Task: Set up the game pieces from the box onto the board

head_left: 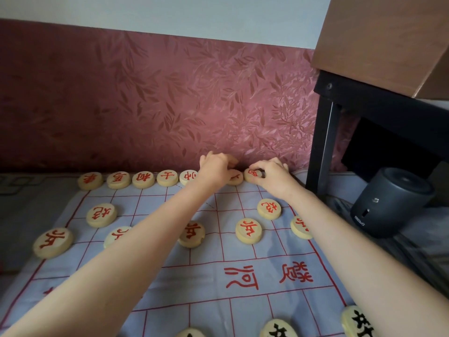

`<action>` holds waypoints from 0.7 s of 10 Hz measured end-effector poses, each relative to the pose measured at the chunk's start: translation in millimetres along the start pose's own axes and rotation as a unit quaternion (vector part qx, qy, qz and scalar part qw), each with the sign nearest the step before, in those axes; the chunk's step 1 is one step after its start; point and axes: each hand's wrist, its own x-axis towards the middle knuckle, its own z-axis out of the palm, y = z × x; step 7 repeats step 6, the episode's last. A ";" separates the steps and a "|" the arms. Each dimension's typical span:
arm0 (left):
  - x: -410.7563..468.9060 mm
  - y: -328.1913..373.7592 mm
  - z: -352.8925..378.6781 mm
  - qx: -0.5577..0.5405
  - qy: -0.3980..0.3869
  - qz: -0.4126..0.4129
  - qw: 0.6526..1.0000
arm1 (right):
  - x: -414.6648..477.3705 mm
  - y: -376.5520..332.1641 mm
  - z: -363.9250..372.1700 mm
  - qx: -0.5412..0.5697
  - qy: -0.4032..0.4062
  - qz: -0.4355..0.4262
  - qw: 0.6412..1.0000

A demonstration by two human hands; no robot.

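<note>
Cloth board [243, 300] runs from the near edge to the wall. Off-board, right of both grips: dark cylinder [391, 203], contents not visible. At the far row, left hand [218, 167] has fingers curled over a red-lettered disc [235, 179]. Touching-close on its right, right hand [273, 175] pinches the neighbouring disc [252, 175] by its fingertips. Left of the grips: row of five red discs [143, 180]. Black-lettered discs [279, 330] sit at the near edge.

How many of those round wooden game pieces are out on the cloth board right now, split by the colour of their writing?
round wooden pieces with red characters: 14
round wooden pieces with black characters: 3, all partly cut off at the near edge of the picture
Total: 17
</note>
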 end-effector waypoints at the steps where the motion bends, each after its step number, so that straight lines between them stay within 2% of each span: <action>1: 0.3 -4.1 -2.1 -0.042 0.019 0.000 0.999 | 2.7 1.3 0.1 -0.015 0.001 -0.003 1.000; 4: -3.2 -15.8 -0.1 -0.036 0.025 -0.007 0.999 | 13.2 12.8 7.7 -0.031 -0.002 -0.015 0.999; 5: -6.1 -15.1 -1.9 -0.038 0.036 0.002 0.999 | 14.9 16.0 8.5 -0.014 0.009 -0.018 1.000; 6: -7.1 -16.2 -5.8 -0.043 0.043 -0.001 0.998 | 16.0 20.9 7.7 0.065 0.026 -0.009 0.998; 7: -7.1 -16.2 -5.8 -0.043 0.043 -0.001 0.998 | 16.0 20.9 7.7 0.065 0.026 -0.009 0.998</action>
